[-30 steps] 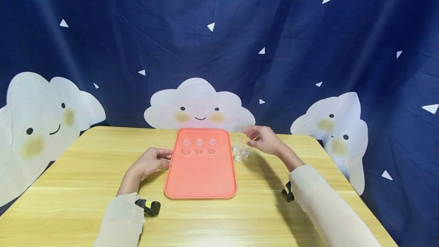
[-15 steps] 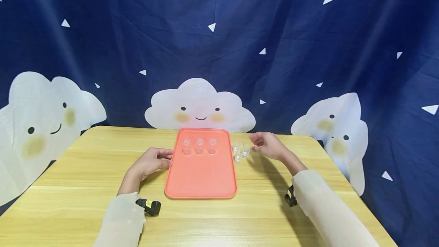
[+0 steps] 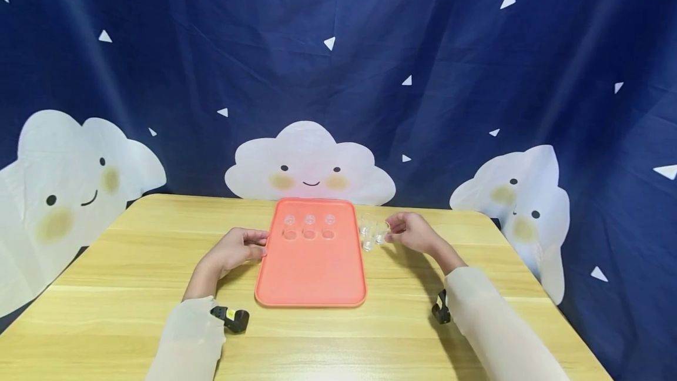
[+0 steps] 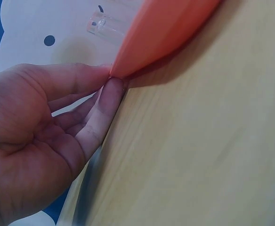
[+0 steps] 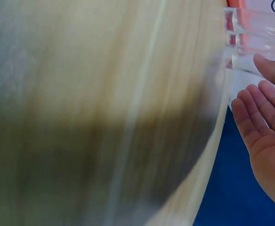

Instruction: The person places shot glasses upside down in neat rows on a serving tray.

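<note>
Near the back of an orange tray (image 3: 311, 275), three small clear glasses (image 3: 309, 227) stand in a row, apparently upside down. My left hand (image 3: 231, 250) is at the tray's left edge. In the left wrist view, its thumb and index finger (image 4: 88, 77) pinch the tray's rim. Just right of the tray, a cluster of upright clear glasses (image 3: 368, 240) stands close together on the table. My right hand (image 3: 415, 232) is beside the rightmost glass (image 3: 380, 233), fingertips at its side. In the right wrist view the fingers (image 5: 253, 110) are fairly straight, thumb apart and close to a glass.
The light wooden table (image 3: 132, 322) carries the tray and glasses. Behind its back edge hangs a dark blue curtain (image 3: 264, 63) printed with white clouds and triangles. A black wrist camera (image 3: 231, 318) sits on the left sleeve, with another (image 3: 441, 307) on the right.
My right hand has lowered and drawn back slightly to the right side of the clustered glasses, its fingertips now at the rightmost one. The left hand and tray stay put.
</note>
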### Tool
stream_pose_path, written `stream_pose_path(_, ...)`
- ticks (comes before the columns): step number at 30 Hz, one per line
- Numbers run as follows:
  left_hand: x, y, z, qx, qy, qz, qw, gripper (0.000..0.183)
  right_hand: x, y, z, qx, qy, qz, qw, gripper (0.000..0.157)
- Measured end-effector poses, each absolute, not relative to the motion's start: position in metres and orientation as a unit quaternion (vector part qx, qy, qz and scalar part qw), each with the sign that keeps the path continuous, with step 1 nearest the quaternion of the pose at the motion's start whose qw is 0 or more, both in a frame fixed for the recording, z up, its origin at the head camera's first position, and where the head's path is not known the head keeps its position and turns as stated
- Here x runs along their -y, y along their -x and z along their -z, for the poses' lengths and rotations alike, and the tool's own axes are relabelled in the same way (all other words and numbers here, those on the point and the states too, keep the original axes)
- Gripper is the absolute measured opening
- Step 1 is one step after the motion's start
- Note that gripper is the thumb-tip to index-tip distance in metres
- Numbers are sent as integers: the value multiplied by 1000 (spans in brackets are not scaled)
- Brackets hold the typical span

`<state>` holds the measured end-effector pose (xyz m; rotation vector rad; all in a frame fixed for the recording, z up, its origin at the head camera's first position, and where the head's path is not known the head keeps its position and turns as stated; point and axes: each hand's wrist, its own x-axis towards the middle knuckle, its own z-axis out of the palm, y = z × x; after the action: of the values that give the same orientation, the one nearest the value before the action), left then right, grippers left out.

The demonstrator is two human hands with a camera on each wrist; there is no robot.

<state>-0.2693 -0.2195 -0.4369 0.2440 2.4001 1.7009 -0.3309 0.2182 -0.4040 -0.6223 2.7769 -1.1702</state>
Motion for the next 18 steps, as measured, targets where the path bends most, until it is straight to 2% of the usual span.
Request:
stream_pose_path(8,219,269,437,-807,-79,-578,96,52,-216,335,418,-900,196,388,37,27)
stream_pose_path(18,220,270,437,-808,-78,-576,99,51,-213,336,423,-883,197,423,42,26)
